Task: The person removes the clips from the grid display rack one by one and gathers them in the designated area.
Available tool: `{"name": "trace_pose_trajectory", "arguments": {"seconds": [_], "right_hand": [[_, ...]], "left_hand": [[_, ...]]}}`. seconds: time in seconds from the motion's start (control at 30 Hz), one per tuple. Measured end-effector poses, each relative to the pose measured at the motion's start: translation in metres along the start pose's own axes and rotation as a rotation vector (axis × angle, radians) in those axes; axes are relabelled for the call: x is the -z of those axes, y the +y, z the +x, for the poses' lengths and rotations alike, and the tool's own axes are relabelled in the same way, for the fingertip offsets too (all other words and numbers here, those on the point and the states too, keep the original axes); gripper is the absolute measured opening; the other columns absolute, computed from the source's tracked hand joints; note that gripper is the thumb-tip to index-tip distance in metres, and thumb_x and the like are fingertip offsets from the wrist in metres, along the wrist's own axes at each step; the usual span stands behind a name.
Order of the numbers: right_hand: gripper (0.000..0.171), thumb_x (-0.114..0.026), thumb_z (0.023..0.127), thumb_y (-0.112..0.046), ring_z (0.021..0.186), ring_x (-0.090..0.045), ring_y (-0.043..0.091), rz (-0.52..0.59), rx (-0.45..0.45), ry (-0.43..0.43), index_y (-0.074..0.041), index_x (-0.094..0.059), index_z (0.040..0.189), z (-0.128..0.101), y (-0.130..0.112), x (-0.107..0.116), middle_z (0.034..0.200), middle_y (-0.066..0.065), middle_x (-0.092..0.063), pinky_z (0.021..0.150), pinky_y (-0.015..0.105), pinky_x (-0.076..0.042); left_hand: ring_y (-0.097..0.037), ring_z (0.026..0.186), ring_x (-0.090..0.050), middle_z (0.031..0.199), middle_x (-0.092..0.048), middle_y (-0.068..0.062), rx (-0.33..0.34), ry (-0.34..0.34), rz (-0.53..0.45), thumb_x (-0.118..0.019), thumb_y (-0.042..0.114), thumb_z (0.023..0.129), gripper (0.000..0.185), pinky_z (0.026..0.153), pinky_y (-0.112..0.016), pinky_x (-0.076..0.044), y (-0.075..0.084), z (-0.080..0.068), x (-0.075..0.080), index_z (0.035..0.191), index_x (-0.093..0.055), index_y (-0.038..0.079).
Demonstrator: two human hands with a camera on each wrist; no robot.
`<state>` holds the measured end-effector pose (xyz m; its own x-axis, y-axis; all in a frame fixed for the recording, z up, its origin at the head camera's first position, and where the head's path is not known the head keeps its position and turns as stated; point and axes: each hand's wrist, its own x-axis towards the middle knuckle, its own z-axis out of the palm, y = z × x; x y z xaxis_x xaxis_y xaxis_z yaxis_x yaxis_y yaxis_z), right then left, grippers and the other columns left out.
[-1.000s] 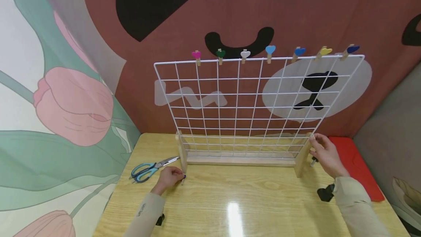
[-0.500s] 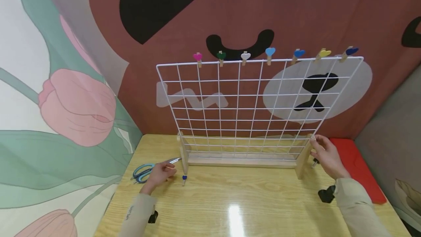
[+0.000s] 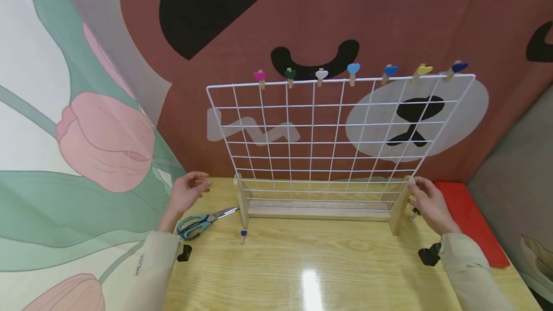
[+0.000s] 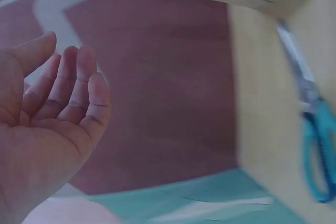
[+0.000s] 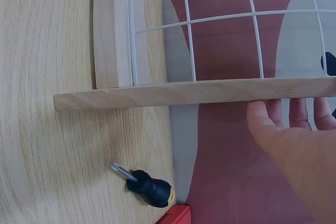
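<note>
A white wire grid (image 3: 337,138) stands upright in a wooden base (image 3: 319,212) on the table. Several heart-topped pegs (image 3: 320,75) are clipped along its top wire. My right hand (image 3: 425,203) rests its fairly straight fingers (image 5: 294,121) against the right wooden foot (image 5: 199,92). My left hand (image 3: 190,191) hovers empty above the table's back-left corner, palm open (image 4: 47,129), touching nothing. Blue-handled scissors (image 3: 200,222) lie just below it, also seen as scissors (image 4: 317,145) in the left wrist view. A small blue peg (image 3: 244,235) lies by the left foot.
A black-handled screwdriver (image 5: 144,184) lies on the table behind the right foot. A red flat object (image 3: 466,220) sits at the table's right edge. Patterned walls close in behind and at the left. The wooden table (image 3: 311,263) stretches toward me.
My left hand left the small blue peg on the table, passed over the scissors and rose to the back left. The right hand has stayed on the right foot.
</note>
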<state>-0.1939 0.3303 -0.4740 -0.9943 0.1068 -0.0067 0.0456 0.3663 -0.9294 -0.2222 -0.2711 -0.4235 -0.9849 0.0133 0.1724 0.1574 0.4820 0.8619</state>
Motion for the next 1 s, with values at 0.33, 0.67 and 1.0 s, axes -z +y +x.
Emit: {"name": "trace_pose_trajectory", "arguments": {"seconds": [0.33,0.67,1.0], "right_hand": [[0.058,-0.038,0.103,-0.04,0.105,-0.045,0.01,0.015,0.018,0.001,0.007,-0.027,0.135,-0.001,-0.001,-0.002,0.13,0.018,-0.035,0.077,0.013,-0.049],[0.058,-0.037,0.103,-0.04,0.108,-0.044,0.014,-0.012,0.003,0.01,0.007,-0.026,0.136,-0.001,-0.002,-0.003,0.132,0.018,-0.034,0.085,0.027,-0.052],[0.056,-0.038,0.103,-0.039,0.104,-0.044,0.007,-0.001,0.01,0.014,0.006,-0.027,0.135,-0.002,-0.004,-0.001,0.129,0.016,-0.035,0.081,0.022,-0.052]], "left_hand": [[-0.005,0.076,-0.062,0.096,-0.069,-0.016,-0.208,0.017,0.105,-0.07,0.015,0.089,0.026,0.064,-0.016,-0.049,0.09,0.015,0.018,0.11,-0.066,0.0],[-0.01,0.082,-0.065,0.1,-0.068,-0.011,-0.308,-0.056,0.17,-0.069,0.02,0.09,0.028,0.068,-0.017,-0.049,0.168,0.032,0.032,0.114,-0.066,0.005],[-0.016,0.084,-0.063,0.099,-0.067,-0.004,-0.333,-0.164,0.217,-0.072,0.021,0.088,0.03,0.069,-0.026,-0.05,0.218,0.047,0.027,0.115,-0.065,0.01]]}}
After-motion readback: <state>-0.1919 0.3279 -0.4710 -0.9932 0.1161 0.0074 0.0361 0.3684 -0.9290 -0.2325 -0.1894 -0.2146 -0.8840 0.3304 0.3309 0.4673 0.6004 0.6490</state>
